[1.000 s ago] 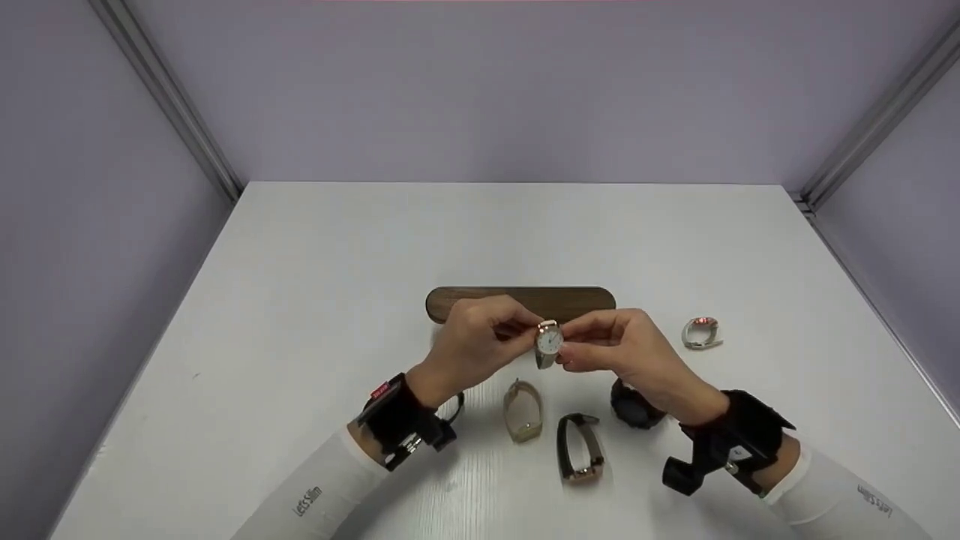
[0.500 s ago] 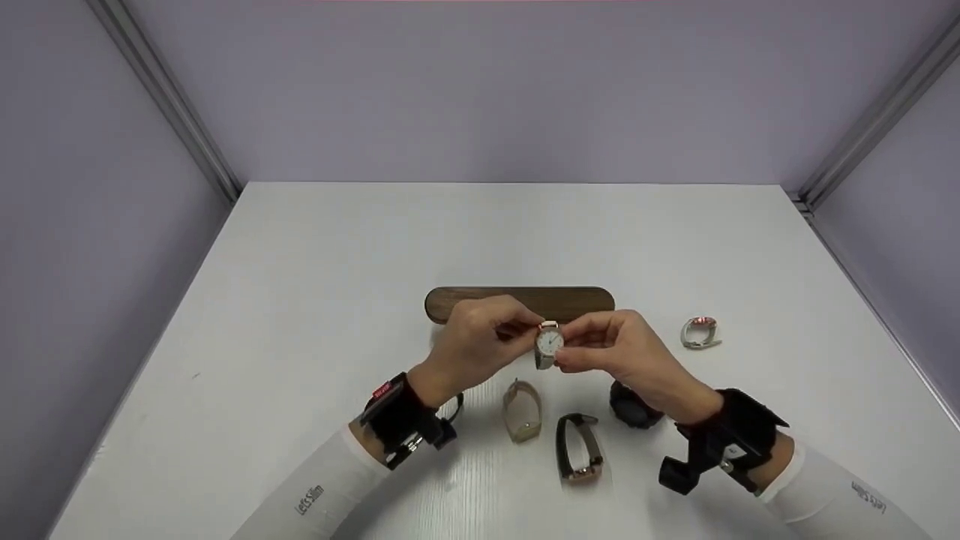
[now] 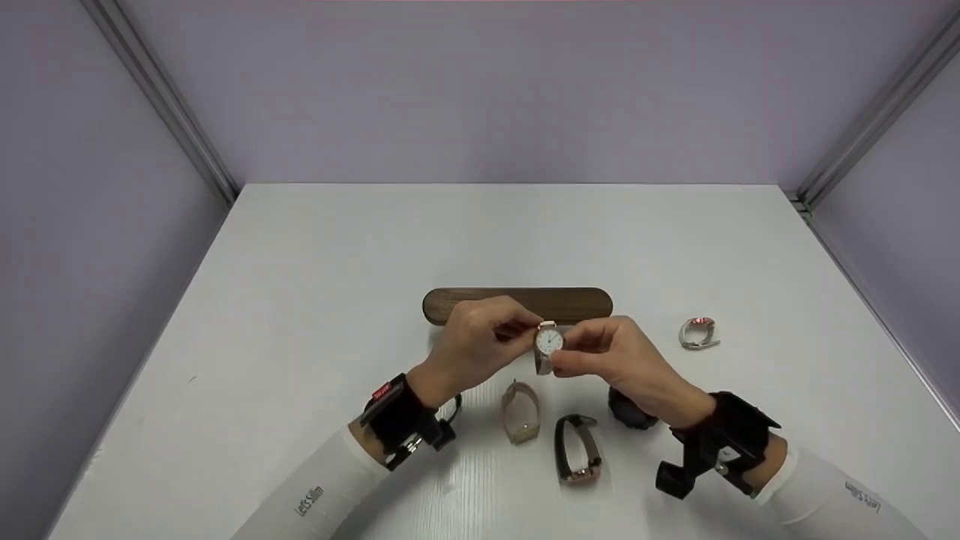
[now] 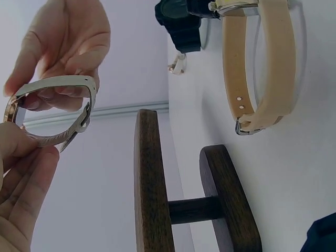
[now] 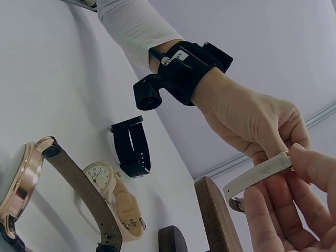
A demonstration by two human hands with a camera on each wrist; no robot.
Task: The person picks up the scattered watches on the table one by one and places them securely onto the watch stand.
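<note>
Held up over the middle of the white table point(image 3: 300, 300): a white-faced watch point(image 3: 548, 342) on a silvery band, caught between both hands. Left hand point(image 3: 477, 337) at 9 o'clock of the dial, thumb and forefinger curled and pinching the case and band from that side. Right hand point(image 3: 616, 354) at 3 o'clock of it, fingertips likewise closed on the opposite edge, other fingers bent loosely beneath. Dial facing up toward the head camera, band hanging below at 6 o'clock. From the left wrist, the same watch point(image 4: 52, 107) seen edge-on as a closed loop, clasp side nearest the left fingers point(image 4: 26, 173), right fingertips point(image 4: 65, 44) pressed on the far side. From the right wrist, only a strip of the band point(image 5: 257, 176) showing between the two sets of fingers.

Just behind the hands, at 12 o'clock of the watch: a dark wooden stand point(image 3: 517, 304), a long bar lying crosswise, raised on a short post above its base. Watch near the bar but apart from it.

On the table toward 6 o'clock: a beige-strapped watch point(image 3: 521, 410), a dark-strapped watch with a rose-gold case point(image 3: 577, 448), and a black watch point(image 3: 631, 410) partly under the right wrist. Another black strap point(image 3: 450, 410) peeking out by the left wrist. Well off at 3 o'clock, a small pale watch point(image 3: 698, 333) lying alone.
</note>
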